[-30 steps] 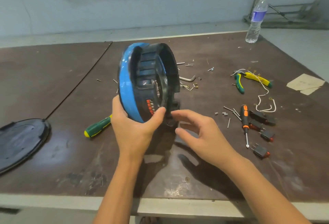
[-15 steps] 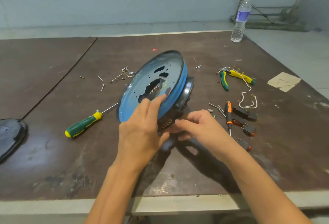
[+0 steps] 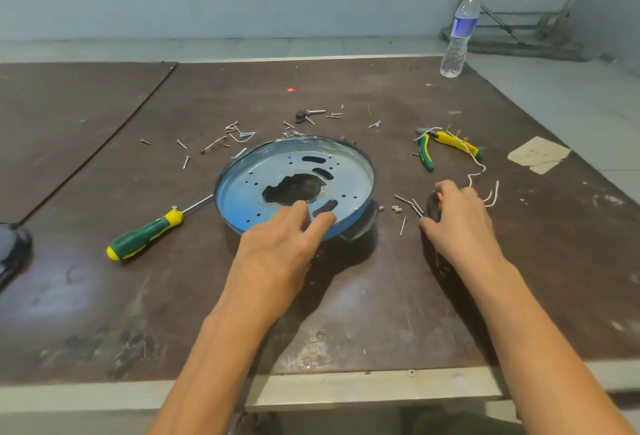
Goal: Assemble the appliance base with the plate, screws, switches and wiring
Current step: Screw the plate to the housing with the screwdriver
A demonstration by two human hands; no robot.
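Resting left hand [image 3: 277, 247] on plate [image 3: 346, 164], right hand [image 3: 460, 220] curled round orange screwdriver [image 3: 433, 206]

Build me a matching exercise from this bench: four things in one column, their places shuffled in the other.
1. blue round metal appliance base
2. green-and-yellow-handled screwdriver
3. clear plastic water bottle
4. orange-and-black-handled screwdriver

A. upright at the table's far right edge
B. gripped by the right hand
C. lying left of the base
D. under the left hand's fingers

Pairs: 1-D, 2-C, 3-A, 4-B
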